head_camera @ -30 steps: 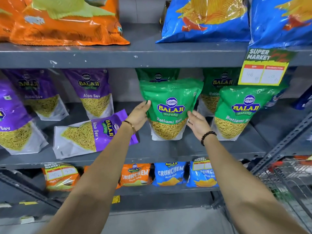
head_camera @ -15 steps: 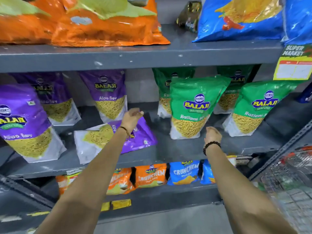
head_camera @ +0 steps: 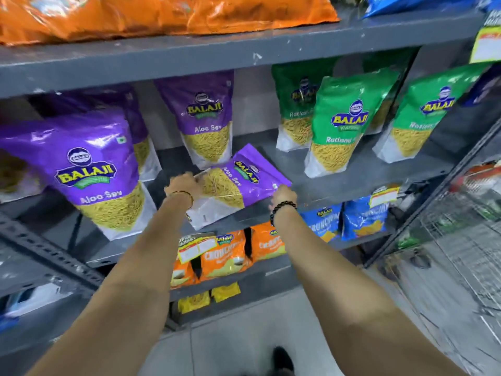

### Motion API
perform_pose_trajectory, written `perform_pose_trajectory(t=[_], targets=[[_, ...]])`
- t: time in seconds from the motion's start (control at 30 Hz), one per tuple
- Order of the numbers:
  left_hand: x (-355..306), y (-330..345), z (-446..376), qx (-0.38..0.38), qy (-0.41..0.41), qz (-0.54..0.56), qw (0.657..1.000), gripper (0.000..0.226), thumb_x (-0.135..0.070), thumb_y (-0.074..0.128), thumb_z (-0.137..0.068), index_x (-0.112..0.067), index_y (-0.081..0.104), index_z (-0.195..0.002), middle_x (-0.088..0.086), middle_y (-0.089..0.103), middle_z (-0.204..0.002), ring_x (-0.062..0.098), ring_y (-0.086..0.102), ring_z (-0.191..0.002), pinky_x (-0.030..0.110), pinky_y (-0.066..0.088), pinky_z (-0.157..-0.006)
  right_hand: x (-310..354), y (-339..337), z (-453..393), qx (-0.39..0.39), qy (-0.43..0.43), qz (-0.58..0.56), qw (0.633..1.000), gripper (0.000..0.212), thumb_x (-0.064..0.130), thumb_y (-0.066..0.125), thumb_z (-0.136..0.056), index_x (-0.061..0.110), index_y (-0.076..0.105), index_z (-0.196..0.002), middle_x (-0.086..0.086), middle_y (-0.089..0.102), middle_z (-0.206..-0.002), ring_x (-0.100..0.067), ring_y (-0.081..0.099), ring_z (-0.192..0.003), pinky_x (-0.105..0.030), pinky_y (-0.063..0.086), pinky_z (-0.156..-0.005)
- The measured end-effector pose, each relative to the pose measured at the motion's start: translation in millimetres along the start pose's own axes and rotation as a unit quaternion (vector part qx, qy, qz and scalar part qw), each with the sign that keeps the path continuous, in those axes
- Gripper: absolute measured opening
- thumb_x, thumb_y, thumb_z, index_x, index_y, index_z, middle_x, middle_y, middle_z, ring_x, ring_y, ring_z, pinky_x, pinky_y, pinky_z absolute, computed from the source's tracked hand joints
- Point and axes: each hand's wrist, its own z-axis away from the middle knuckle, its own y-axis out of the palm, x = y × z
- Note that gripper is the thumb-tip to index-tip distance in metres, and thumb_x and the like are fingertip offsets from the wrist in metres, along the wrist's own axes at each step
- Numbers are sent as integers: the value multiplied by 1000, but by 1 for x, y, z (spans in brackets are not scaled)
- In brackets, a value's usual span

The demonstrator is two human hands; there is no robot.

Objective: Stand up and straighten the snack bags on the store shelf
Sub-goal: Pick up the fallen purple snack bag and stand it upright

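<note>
Head view, shelf unit (head_camera: 217, 61): grey metal, several tiers, blurred at the edges.
Top tier: orange bags (head_camera: 162, 14) lie flat across it; blue bags (head_camera: 406, 2) at the right end.
Middle tier, left: 1 large purple Aloo Sev bag (head_camera: 89, 169) stands at the front, 2 more upright toward the back, the clearest being the rear purple bag (head_camera: 207, 123).
Middle tier, right: 3 green Ratlami Sev bags upright, the nearest being the front green bag (head_camera: 341, 126).
Fallen bag (head_camera: 233, 185): purple Aloo Sev, lying tilted on the middle tier between the purple and green groups, clear window end toward the shelf edge.
Lower tier: small orange packs (head_camera: 230, 256) and small blue packs (head_camera: 360, 218) stand in a row.
Left hand (head_camera: 184, 184): fingers curled over the fallen bag's left edge, gripping it.
Right hand (head_camera: 283, 195): touching the fallen bag's lower right corner; whether the fingers close on it, I cannot tell.
Wrists: thin bangle (head_camera: 182, 195) on the left, dark bead bracelet (head_camera: 282, 208) on the right.
</note>
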Motion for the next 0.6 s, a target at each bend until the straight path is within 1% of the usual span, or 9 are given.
perform_pose_trajectory(t=[0.13,0.23,0.27,0.3,0.33,0.4,0.47,0.53,0.6], targets=[[6,-9,6,52,-16,49,997,76,-61,56,-77,-4,50,-127,18,50,-138,36,46,-127,45,39,-107,-3,22,21,51,17,16,998,44,21,28,-97,2,39,-135,-17,45,-143,-30,48,-128,-16,40,-54],[7,-11,5,124,-19,40,991,83,-72,55,-69,-3,61,-117,16,53,-136,34,49,-124,40,40,-106,-7,29,21,59,23,51,997,43,17,26,-97,2,39,-136,-16,44,-143,-28,48,-128,-8,35,-34],[6,-10,7,134,-20,46,990,85,-73,54,-68,-4,61,-118,15,52,-137,34,47,-126,39,39,-106,-8,29,21,63,17,62,996,43,17,27,-97,3,39,-135,-15,45,-143,-27,48,-128,-6,35,-33],[6,-8,9,144,-27,69,987,84,-70,57,-69,-4,58,-121,15,50,-139,33,46,-127,35,39,-102,-9,30,19,58,16,64,996,42,19,29,-98,3,40,-134,-14,46,-142,-27,48,-128,-5,40,-40],[5,-5,11,155,-33,113,981,83,-62,63,-71,-2,53,-126,14,47,-141,32,45,-127,32,39,-96,-10,30,17,47,15,46,998,40,20,33,-97,2,42,-133,-14,48,-140,-28,49,-127,-6,47,-55],[6,3,12,166,-49,210,962,85,-47,70,-74,0,39,-137,14,39,-147,30,40,-132,33,36,-95,-8,29,16,41,3,73,996,37,14,39,-96,0,45,-130,-17,51,-138,-30,48,-128,-18,48,-85],[7,7,17,168,-62,273,945,92,-42,72,-74,-1,27,-143,13,30,-152,30,33,-137,37,33,-105,-2,26,23,74,40,45,995,40,14,31,-98,-1,42,-134,-18,45,-143,-30,45,-130,-19,49,-87],[10,8,21,177,-59,305,934,93,-42,73,-74,-2,26,-143,13,28,-153,30,32,-138,39,31,-109,-4,25,31,132,43,92,986,42,13,29,-97,-1,42,-134,-19,44,-142,-31,45,-131,-30,46,-98],[15,9,22,201,-44,323,924,92,-46,77,-66,-4,39,-138,13,39,-147,31,42,-131,38,35,-109,-8,20,31,153,69,78,983,31,18,39,-91,6,59,-112,-19,58,-121,-28,51,-125,-38,43,-102]])
